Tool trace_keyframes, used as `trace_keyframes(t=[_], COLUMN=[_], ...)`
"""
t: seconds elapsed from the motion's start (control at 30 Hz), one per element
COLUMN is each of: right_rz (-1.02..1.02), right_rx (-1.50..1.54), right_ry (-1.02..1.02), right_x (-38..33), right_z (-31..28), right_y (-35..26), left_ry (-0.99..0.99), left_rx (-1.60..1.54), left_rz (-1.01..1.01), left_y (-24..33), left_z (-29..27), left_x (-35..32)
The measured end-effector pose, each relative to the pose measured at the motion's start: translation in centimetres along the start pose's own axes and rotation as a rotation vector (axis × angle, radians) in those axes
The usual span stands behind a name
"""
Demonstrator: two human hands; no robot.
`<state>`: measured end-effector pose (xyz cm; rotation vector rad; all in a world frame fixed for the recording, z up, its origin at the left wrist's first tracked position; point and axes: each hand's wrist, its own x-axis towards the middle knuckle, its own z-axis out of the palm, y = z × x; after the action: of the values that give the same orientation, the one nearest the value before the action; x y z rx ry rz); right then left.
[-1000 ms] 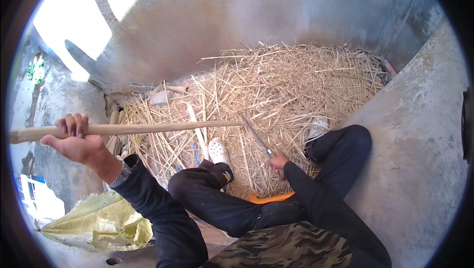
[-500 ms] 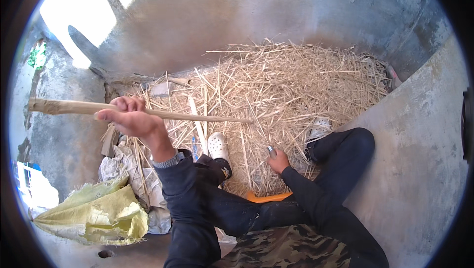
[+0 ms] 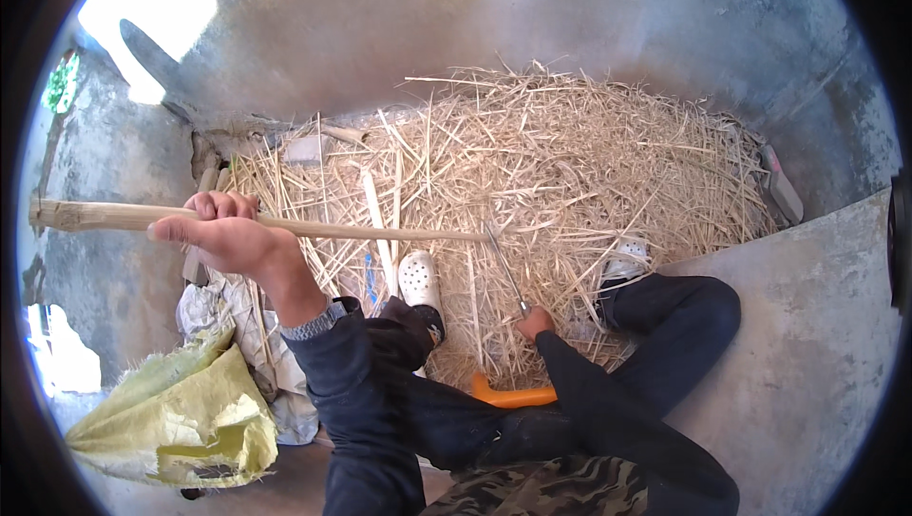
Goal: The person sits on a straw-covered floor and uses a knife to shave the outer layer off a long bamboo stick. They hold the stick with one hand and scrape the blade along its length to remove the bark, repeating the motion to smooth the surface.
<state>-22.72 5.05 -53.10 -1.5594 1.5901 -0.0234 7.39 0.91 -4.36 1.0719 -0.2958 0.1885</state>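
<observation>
My left hand (image 3: 236, 242) is closed around a long pale wooden stick (image 3: 375, 232), held level above the floor. Its thicker end juts out to the left, and the thin end points right. My right hand (image 3: 536, 323) grips a knife (image 3: 509, 275) by its handle, with the narrow blade seen nearly edge-on. The blade's tip is at the thin end of the stick; whether they touch I cannot tell. Beneath both lies a broad heap of pale shavings and split strips (image 3: 589, 155).
White clogs (image 3: 419, 280) are on my feet among the shavings. An orange plastic seat (image 3: 513, 396) shows under me. A torn yellow sack (image 3: 180, 411) and crumpled pale sheeting (image 3: 223, 316) lie at the left. Concrete walls (image 3: 456, 22) close in the far side and right.
My left hand and the stick have shifted slightly left. My right hand has moved a little down, and the knife blade now shows plainly by the stick's thin end.
</observation>
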Motion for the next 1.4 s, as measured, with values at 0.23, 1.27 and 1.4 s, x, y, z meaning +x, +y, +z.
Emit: trace_keyframes(t=[0.23,1.27,1.4], right_rz=[0.313,0.202,0.29], right_rx=[0.765,0.177,0.318], right_ry=[-0.381,-0.268,-0.212], right_x=[-0.3,-3.6,-4.1], right_z=[-2.4,-4.6,-4.8], right_y=[-3.5,-3.7,-4.1], left_ry=[-0.093,-0.053,-0.083], left_rx=[0.01,-0.02,-0.059], left_rz=[0.03,0.047,0.131], left_y=[0.0,1.7,8.3], left_z=[-0.4,-2.8,-2.3], left_x=[-0.4,3.0,4.0])
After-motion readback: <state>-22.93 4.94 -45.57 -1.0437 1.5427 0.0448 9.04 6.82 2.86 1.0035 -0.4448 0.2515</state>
